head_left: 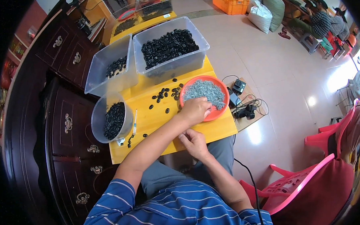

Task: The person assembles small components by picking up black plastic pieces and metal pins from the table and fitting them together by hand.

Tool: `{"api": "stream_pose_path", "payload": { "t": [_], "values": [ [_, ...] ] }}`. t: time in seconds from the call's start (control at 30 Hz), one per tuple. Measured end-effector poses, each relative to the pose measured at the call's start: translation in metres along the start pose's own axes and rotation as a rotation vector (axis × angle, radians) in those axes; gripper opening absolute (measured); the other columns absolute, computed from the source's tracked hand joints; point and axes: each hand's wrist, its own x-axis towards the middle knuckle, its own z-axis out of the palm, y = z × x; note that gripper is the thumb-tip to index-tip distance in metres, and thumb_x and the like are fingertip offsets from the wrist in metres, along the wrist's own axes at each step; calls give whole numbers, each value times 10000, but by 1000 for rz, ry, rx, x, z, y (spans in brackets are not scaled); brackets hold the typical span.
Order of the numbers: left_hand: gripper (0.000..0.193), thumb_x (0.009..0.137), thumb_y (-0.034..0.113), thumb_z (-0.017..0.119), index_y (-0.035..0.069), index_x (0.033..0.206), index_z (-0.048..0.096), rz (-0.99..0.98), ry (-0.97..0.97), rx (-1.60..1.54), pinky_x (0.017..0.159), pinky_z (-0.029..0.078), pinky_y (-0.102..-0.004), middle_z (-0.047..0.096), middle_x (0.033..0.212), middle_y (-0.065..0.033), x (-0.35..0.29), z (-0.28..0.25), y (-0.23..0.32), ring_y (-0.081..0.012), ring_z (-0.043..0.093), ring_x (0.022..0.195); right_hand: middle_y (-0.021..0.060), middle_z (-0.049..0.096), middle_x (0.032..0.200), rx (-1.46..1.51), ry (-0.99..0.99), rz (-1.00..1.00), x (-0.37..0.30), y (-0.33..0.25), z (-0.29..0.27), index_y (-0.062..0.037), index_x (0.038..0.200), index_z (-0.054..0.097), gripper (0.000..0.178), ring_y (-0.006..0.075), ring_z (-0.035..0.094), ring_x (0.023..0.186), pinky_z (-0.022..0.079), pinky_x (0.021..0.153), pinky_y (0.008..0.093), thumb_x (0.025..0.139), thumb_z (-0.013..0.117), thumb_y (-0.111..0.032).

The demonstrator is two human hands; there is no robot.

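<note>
My left hand point(196, 111) reaches over the near rim of a round orange-red bowl point(225, 99). Its fingers are bent together at the small silver screws point(205, 91) heaped inside; whatever they pinch is hidden. Close by, my right hand point(194, 143) is curled at the table's near edge, partly behind my left wrist, and I cannot make out what it holds. Several small black oval parts point(160, 94) lie loose on the yellow table point(182, 141) left of the bowl. Further left lies a thin light-coloured stick tool point(135, 122), perhaps a pen or screwdriver.
Clear plastic bins point(168, 71) and a round tub point(128, 122) hold black parts. A dark drawer cabinet point(63, 119) borders the left. Adapters and cables point(246, 109) sit on a low board at the right. Pink chairs point(289, 185) stand behind it; people point(320, 26) sit far right.
</note>
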Motion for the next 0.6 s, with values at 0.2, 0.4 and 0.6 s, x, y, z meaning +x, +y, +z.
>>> {"api": "stream_pose_path", "payload": {
  "t": [0.2,0.4,0.6],
  "values": [
    [147,834,230,735,86,850,710,-1,-25,118,729,567,-466,680,917,-108,15,9,4,-322,703,859,191,708,839,31,16,-31,2,7,1,16,994,691,186,267,694,725,535,690,378,951,683,-164],
    [103,844,162,682,60,842,700,-9,13,193,708,580,-482,694,897,-145,15,16,12,-349,716,813,191,723,865,34,1,0,1,10,-1,6,1048,708,202,281,710,757,542,711,387,949,670,-166],
    [92,833,103,627,63,854,707,45,-19,197,719,589,-475,692,892,-140,16,15,15,-343,719,838,178,727,855,42,-1,11,1,12,-1,9,1066,707,212,247,706,754,542,721,380,943,668,-158]
  ]
}}
